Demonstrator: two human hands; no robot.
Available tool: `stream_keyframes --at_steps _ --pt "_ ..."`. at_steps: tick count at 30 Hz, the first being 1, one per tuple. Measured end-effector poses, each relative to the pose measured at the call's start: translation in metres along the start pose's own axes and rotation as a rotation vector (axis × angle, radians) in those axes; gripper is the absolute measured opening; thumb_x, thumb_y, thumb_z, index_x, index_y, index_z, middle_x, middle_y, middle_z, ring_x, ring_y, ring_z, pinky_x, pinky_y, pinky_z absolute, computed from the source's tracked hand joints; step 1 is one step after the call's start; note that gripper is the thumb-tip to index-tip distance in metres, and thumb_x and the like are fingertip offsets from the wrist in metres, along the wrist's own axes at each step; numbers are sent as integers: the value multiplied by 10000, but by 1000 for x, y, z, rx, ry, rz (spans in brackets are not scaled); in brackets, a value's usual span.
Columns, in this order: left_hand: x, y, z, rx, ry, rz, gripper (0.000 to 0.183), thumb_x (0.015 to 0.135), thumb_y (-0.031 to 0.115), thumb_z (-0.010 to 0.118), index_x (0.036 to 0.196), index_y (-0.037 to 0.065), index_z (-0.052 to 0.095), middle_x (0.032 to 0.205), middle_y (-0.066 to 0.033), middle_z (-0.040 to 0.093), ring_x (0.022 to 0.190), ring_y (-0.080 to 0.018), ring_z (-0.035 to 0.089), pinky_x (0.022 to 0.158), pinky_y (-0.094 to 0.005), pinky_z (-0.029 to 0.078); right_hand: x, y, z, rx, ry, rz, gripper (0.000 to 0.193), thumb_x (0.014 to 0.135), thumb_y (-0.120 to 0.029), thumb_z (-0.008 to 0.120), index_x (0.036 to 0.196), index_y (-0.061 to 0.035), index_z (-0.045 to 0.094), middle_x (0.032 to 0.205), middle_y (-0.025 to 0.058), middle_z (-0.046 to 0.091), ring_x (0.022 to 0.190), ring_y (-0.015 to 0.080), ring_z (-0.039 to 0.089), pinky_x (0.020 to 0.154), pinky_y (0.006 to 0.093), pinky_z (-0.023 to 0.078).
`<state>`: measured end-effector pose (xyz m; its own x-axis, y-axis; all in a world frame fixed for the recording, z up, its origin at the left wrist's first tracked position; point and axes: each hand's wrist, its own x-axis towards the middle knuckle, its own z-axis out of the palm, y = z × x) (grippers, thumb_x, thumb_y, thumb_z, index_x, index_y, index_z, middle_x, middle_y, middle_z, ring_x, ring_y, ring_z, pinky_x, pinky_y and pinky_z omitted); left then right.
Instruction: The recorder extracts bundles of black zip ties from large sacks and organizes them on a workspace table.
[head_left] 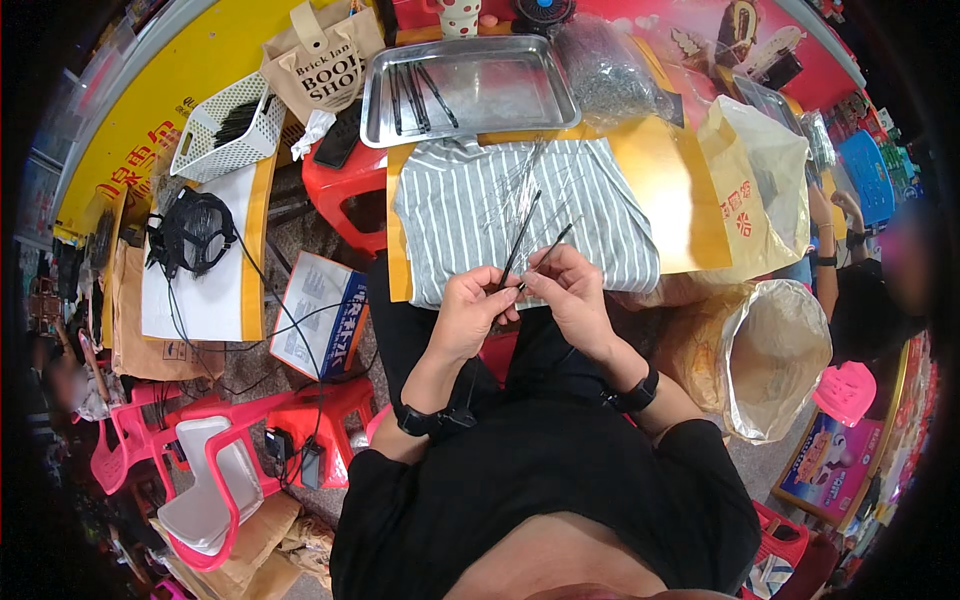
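Over the near edge of a grey-and-white striped cloth [445,215], my two hands meet close together. My left hand [474,308] pinches a slim black stick [523,232] that points up and away. Between the fingers of my right hand [572,300] is a second slim black stick [553,243], tilted up to the right. Their lower ends come together at my fingertips, where the detail is too small to make out. Thin clear plastic strips [515,180] lie on the cloth. Beyond it, several more black sticks [420,98] rest in a metal tray [549,92].
On the left stand a white basket [203,158] of dark thin items, a paper bag [322,62] and a black strapped headset [200,232]. A phone [338,140] lies on a red stool [345,190]. To the right are clear plastic wrapping [612,75] and open bags [770,350]; another person's arm [826,250] is beyond.
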<state>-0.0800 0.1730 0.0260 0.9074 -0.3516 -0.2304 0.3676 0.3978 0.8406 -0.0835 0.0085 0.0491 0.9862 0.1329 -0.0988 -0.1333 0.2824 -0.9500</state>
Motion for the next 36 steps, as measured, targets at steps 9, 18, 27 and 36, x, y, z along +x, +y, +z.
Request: stream_keyframes --at_steps 9,18,27,36 --pt "2 -4 5 -24 44 71 76 868 -25 593 940 -29 615 774 -51 640 599 -81 575 561 -202 474 3 6 11 -100 89 -148 102 870 -12 589 953 14 535 852 34 598 757 64 554 681 224 448" --pt "31 33 -19 161 65 68 303 867 -7 545 1167 -42 575 944 -47 638 715 -76 580 627 -200 453 19 -2 -8 9 51 -28 316 898 -79 600 1193 -8 512 953 64 610 806 101 579 708 234 464" --pt "205 156 -107 765 366 293 240 721 -60 460 903 -100 612 763 -83 613 649 -183 560 567 -325 429 24 -1 -50 -83 145 -56 255 877 3 569 1129 29 536 944 55 602 869 106 573 757 257 486" --pt "230 147 -112 1636 600 389 409 746 43 524 1118 -119 575 1058 -318 595 1047 -436 560 909 -429 429 42 -27 -121 -361 361 -210 106 859 -8 596 961 22 604 835 18 615 787 80 570 707 222 460"
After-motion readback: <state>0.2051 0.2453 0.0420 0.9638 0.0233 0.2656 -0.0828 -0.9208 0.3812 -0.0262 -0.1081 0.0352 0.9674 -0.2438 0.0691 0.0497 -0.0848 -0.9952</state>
